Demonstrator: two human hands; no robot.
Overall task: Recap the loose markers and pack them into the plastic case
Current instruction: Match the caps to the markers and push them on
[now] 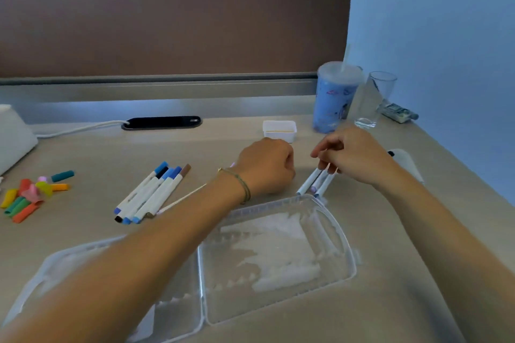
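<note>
Both hands are up past the far edge of the clear plastic case [278,259], which lies open and flat on the desk [390,301], its two halves side by side. The left forearm crosses over the left half, so much of that tray is hidden, and its contents cannot be made out. The right half shows only pale glare and ridges through the plastic.

The left hand [266,166] is curled into a loose fist, knuckles to the camera. A hint of pink peeks out at its left side, but whether it grips anything there, I cannot tell. A thin white stick [182,199] runs out from under the wrist toward the lower left; its far end is covered by the arm.

The right hand [352,154] has its fingers bent down and closed around a small bundle of white markers [316,182], whose lower tips touch the desk just beside the case's far rim. Their upper ends vanish inside the hand, so capped or uncapped is unclear.

Over to the left lies a row of five capped markers [152,193], blue, black and brown, side by side. Further left sits a heap of loose caps [29,195] in red, yellow, green, orange and teal.

Behind the hands: a small white tub [279,131], a blue cup [334,97] with a straw, and an empty glass [373,100].
</note>
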